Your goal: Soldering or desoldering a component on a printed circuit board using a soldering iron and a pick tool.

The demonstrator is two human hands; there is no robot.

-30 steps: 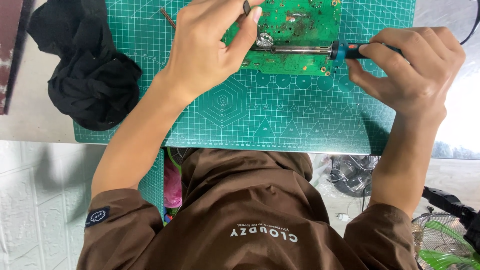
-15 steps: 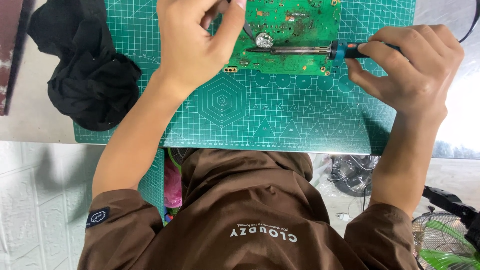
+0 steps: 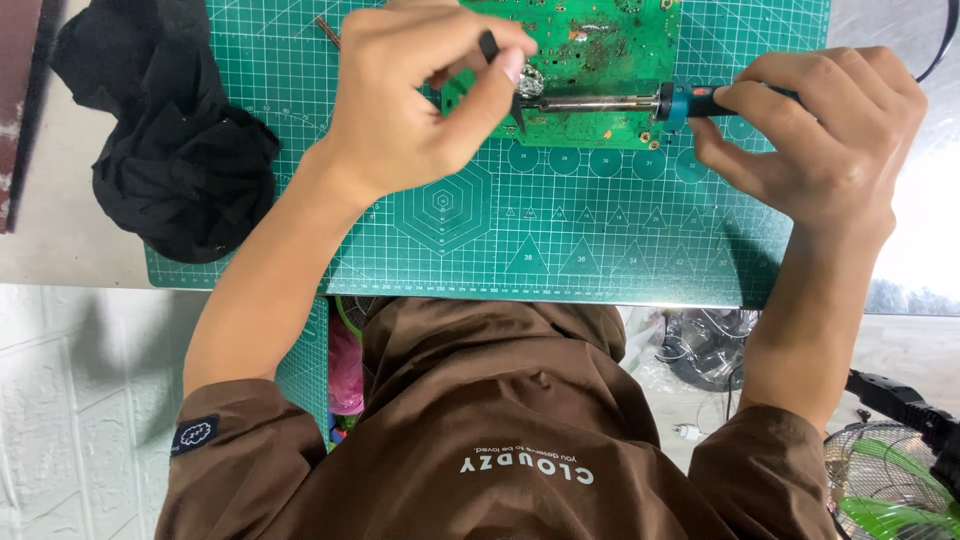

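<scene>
Far to the left of my left hand lies a crumpled black cloth [image 3: 170, 150]. My left hand [image 3: 420, 110] is pinched shut on black tweezers [image 3: 505, 85], tips seemingly touching the green circuit board [image 3: 590, 50] between my hands. My right hand [image 3: 820, 130] grips the soldering iron [image 3: 640, 102], its barrel lying across the board, over the green cutting mat [image 3: 560, 230].

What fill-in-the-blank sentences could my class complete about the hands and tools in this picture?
1. The right hand holds a soldering ____ with a blue collar.
2. The left hand pinches black ____.
3. The circuit board lies on a ____ cutting mat.
4. A black ____ lies at the mat's left edge.

Missing words: iron; tweezers; green; cloth
</scene>
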